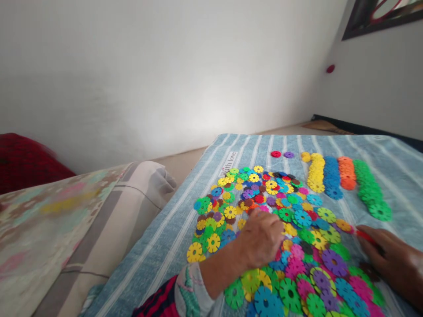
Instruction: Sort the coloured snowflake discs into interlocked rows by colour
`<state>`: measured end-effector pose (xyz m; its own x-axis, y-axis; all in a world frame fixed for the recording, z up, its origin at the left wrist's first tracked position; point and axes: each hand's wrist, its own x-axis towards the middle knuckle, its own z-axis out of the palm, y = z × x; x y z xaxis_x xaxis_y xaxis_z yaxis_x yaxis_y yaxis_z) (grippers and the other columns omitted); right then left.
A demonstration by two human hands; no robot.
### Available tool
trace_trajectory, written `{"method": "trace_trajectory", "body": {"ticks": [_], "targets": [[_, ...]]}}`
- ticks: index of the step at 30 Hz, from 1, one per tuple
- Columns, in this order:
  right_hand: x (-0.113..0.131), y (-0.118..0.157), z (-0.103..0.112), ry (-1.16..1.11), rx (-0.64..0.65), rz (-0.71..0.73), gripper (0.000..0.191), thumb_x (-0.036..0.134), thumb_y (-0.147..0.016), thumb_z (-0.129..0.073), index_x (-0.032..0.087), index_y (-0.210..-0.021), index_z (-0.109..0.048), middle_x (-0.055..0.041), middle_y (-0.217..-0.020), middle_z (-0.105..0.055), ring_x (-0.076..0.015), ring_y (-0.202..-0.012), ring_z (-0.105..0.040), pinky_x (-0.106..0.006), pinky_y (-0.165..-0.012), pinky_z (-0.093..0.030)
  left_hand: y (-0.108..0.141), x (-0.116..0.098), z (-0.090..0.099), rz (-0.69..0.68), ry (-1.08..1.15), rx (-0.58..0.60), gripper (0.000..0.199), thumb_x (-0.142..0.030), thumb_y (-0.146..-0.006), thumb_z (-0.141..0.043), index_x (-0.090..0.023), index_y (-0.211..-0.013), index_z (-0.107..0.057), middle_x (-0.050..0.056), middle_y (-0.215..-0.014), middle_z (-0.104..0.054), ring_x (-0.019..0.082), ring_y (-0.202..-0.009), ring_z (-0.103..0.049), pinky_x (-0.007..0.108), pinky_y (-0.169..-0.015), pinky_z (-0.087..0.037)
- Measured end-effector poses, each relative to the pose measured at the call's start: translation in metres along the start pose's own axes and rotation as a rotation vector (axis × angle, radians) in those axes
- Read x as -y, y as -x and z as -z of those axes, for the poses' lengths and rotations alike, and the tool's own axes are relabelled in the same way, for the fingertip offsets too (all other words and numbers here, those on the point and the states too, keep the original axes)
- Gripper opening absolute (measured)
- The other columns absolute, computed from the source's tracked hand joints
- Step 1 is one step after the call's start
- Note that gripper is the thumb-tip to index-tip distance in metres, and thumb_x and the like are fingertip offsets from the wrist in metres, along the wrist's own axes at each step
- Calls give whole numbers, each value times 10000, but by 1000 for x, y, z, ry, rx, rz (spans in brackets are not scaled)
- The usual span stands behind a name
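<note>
Many flat, notched plastic discs in mixed colours lie spread over a blue striped cloth. My left hand reaches into the middle of them, fingers bent down onto the discs; its fingertips are hidden, so what they pinch cannot be made out. At the right edge of the spread, my right hand holds a red-orange disc between thumb and fingers. Beyond the spread, overlapping discs form yellow, blue, orange and green rows.
A single red disc and a purple disc lie near the far edge of the cloth. To the left is a patterned bed cover with a dark red item behind it. A white wall stands behind.
</note>
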<state>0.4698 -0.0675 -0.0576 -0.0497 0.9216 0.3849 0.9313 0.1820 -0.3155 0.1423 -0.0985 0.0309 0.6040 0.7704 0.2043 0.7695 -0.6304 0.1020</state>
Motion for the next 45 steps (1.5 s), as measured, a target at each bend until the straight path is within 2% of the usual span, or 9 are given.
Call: {"method": "trace_trajectory", "body": {"ticks": [8,15,19,24,29,31,35,39,45], "targets": [[32,-8,22,-393,-9,-221,344,482,-747,-555,202,-888,-697,-43,-858,-728,-238,-779,-677,-293,-701,-528,25,32,0,120,58,-138,175,-103,-865,-427,-162,-777,-566,48,-796,-612,181,-830,-582,340,-792,-488],[57,-3,24,-904,137,-522,465,524,-679,-691,181,-990,-649,21,-552,-594,-135,-398,-515,-251,-362,-416,21,23,-4,8,157,-216,148,-120,-860,-485,-155,-877,-627,87,-1000,-667,205,-997,-608,380,-892,-514],[58,-7,22,-1087,198,-569,549,542,-674,-712,155,-1052,-618,41,-497,-550,-118,-359,-471,-238,-330,-357,21,23,-12,-37,151,-233,159,-205,-856,-556,-154,-981,-641,115,-1129,-658,246,-1100,-589,445,-954,-500],[53,-16,23,-1121,162,-506,520,516,-663,-741,132,-1001,-646,10,-535,-606,-104,-444,-505,-218,-409,-377,21,21,-8,-98,153,-239,275,-310,-878,-557,-142,-1087,-620,146,-1181,-639,267,-1160,-561,466,-976,-488],[51,-15,23,-1109,216,-500,512,518,-680,-730,137,-1013,-650,14,-527,-601,-96,-450,-489,-204,-402,-357,31,-12,11,-278,104,-71,607,-604,-813,-531,-174,-1242,-531,157,-1330,-543,332,-1296,-419,546,-1016,-413],[49,-13,22,-1109,251,-498,510,517,-700,-715,144,-1039,-641,24,-528,-589,-91,-426,-469,-202,-376,-344,41,-26,2,-351,61,-1,470,-511,-859,-533,-227,-1233,-530,108,-1373,-514,298,-1319,-395,520,-1052,-375],[48,-12,20,-1094,280,-496,534,530,-707,-705,147,-1069,-624,34,-547,-573,-82,-393,-444,-201,-338,-345,57,-31,-30,-494,-2,-146,302,-316,-918,-497,-291,-1218,-521,41,-1341,-550,253,-1275,-454,561,-1083,-287],[51,-12,20,-1067,300,-502,575,566,-697,-695,144,-1079,-614,44,-534,-546,-83,-377,-437,-199,-315,-342,49,-16,-25,-364,-7,7,560,-562,-861,-484,-255,-1327,-443,124,-1430,-446,322,-1364,-312,610,-1064,-274],[57,-15,24,-1083,304,-520,626,601,-640,-718,142,-1052,-614,39,-558,-557,-76,-375,-437,-201,-313,-345,10,16,-3,-151,4,114,526,-527,-863,-510,-251,-1310,-491,149,-1455,-403,335,-1376,-282,656,-1040,-250]]}}
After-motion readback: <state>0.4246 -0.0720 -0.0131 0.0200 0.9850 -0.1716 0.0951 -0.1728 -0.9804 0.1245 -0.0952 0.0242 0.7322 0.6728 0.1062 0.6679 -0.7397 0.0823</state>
